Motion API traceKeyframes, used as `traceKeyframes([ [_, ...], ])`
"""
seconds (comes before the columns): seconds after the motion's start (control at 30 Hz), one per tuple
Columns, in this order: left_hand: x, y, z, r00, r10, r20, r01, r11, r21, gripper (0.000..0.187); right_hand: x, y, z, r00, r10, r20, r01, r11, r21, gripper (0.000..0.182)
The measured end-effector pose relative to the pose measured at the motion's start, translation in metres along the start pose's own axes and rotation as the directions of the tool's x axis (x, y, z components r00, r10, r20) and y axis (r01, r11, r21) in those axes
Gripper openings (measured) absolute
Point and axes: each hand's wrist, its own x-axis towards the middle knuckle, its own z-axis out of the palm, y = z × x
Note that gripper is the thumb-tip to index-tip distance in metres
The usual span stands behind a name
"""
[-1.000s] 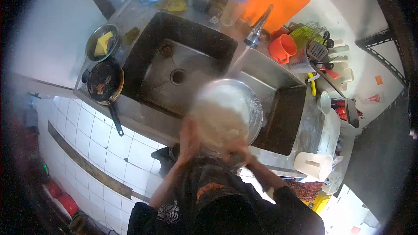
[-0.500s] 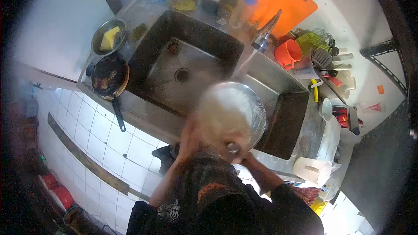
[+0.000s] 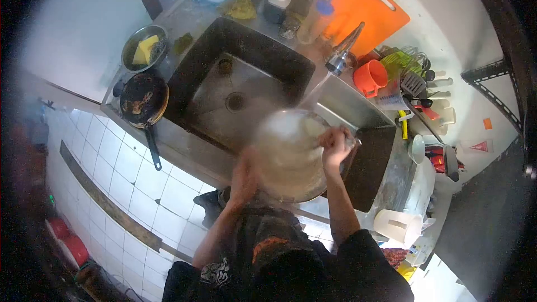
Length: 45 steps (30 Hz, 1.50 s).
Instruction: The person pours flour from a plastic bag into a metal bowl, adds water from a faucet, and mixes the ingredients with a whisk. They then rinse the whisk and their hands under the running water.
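Observation:
A large metal bowl (image 3: 305,187) is over the sink's edge and divider, its inside pale and partly blurred. At its left rim is my left hand (image 3: 245,179), fingers curled against the side and partly smeared. My right hand (image 3: 335,142) is a closed fist at the bowl's right side. A shiny metal utensil end (image 3: 352,141) sticks out of that fist; the rest of it is hidden or blurred. Behind the bowl, water runs from the faucet (image 3: 337,61) toward the bowl's far rim.
The double sink (image 3: 235,100) lies ahead. On the left counter are a blackened frying pan (image 3: 144,99) and a small bowl with yellow sponges (image 3: 146,49). An orange cutting board (image 3: 369,14), an orange mug (image 3: 370,78), utensils (image 3: 414,84) and a cream pitcher (image 3: 398,226) stand right.
My right hand has moved from the bowl's near side out to its right side, still closed. My left hand stays by the left rim. The bowl's near rim shows more now.

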Motion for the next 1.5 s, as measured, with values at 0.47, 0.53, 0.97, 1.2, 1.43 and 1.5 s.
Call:
traceKeyframes([
  [0.47,0.007,0.0,0.0,0.994,-0.068,0.087,0.057,0.991,0.119,0.046,0.007,0.003,0.002,0.962,-0.094,0.255,0.198,0.884,-0.424,0.027],
  [0.53,0.005,0.009,0.003,0.997,-0.03,0.078,0.024,0.998,0.066,0.045,0.013,-0.002,0.016,0.991,-0.123,0.051,0.133,0.934,-0.332,0.027],
  [0.97,0.006,0.006,0.004,0.995,0.087,-0.042,-0.08,0.988,0.129,0.033,-0.016,-0.003,0.052,0.972,0.018,0.235,0.046,0.964,-0.263,0.013],
  [1.2,0.012,-0.017,0.002,0.997,0.073,-0.01,-0.071,0.987,0.143,0.033,-0.013,0.012,0.036,0.865,-0.051,0.499,0.172,0.965,-0.199,0.019],
  [1.43,0.012,0.002,-0.005,0.995,0.029,0.091,-0.038,0.994,0.1,0.039,-0.015,0.03,0.047,0.961,-0.02,0.275,0.109,0.944,-0.312,0.007],
  [1.5,0.018,-0.003,-0.007,0.991,0.025,0.132,-0.041,0.992,0.116,0.048,-0.026,-0.023,0.094,0.824,0.368,0.43,0.004,0.755,-0.655,0.016],
])
